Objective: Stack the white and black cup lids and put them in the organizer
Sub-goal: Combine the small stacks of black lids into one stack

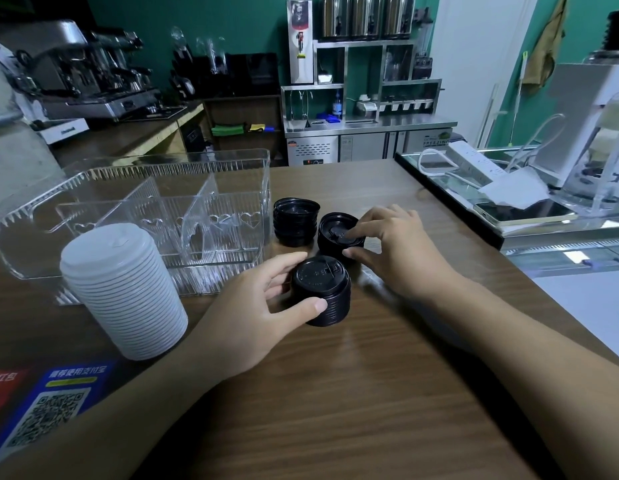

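Three short stacks of black cup lids stand on the wooden counter. My left hand [263,299] grips the nearest black stack [323,292] with thumb and fingers curled round its side. My right hand [394,247] holds the middle black stack [335,233], its index finger on top and its thumb at the side. The third black stack [296,221] stands upside down, untouched, beside the organizer. A tall stack of white lids [122,292] stands at the left. The clear plastic organizer [231,168] with dividers holds no lids.
A raised glass ledge [474,199] with a phone [522,211], power strip and paper runs along the right. QR-code stickers [48,407] lie at the near left. An espresso machine [89,71] and steel shelving stand behind.
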Available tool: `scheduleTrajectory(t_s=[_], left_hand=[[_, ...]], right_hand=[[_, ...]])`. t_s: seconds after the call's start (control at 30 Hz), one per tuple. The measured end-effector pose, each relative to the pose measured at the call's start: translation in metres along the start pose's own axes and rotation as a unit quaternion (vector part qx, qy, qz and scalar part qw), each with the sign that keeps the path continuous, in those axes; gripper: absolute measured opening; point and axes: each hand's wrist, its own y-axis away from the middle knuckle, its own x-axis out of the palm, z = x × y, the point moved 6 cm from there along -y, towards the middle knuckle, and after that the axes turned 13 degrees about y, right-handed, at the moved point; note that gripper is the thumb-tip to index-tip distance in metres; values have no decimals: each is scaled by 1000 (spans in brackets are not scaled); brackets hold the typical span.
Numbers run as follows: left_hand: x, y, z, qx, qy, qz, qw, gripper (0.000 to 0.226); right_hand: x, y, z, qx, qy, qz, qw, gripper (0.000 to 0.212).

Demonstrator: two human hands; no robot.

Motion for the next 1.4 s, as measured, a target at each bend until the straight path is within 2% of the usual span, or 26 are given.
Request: scheduleTrajectory(t_s=[0.43, 0.63, 0.87, 0.97, 1.1, 1.4], left_hand=[[0, -1, 5, -12, -3, -4, 1000, 76], [0, -1, 4, -11, -6, -1, 1000, 77], [0, -1, 1, -8, -3, -1, 1000, 76], [0, -1, -2, -4, 1, -1, 1000, 81], [-3, 0, -11, 14, 33, -21, 999, 87], [-10, 2, -28, 90, 72, -71, 991, 84]], right_hand=[[8, -4, 17, -33, 45, 7, 998, 11], [3, -5, 8, 7, -25, 1, 1000, 17], [-14, -4, 0, 42, -144, -36, 988, 11], [-24, -2, -3, 97, -252, -31, 963, 11], [-29, 4, 6, 119, -451, 23, 884, 7], [-37, 11, 44, 96, -602, 82, 788, 14]])
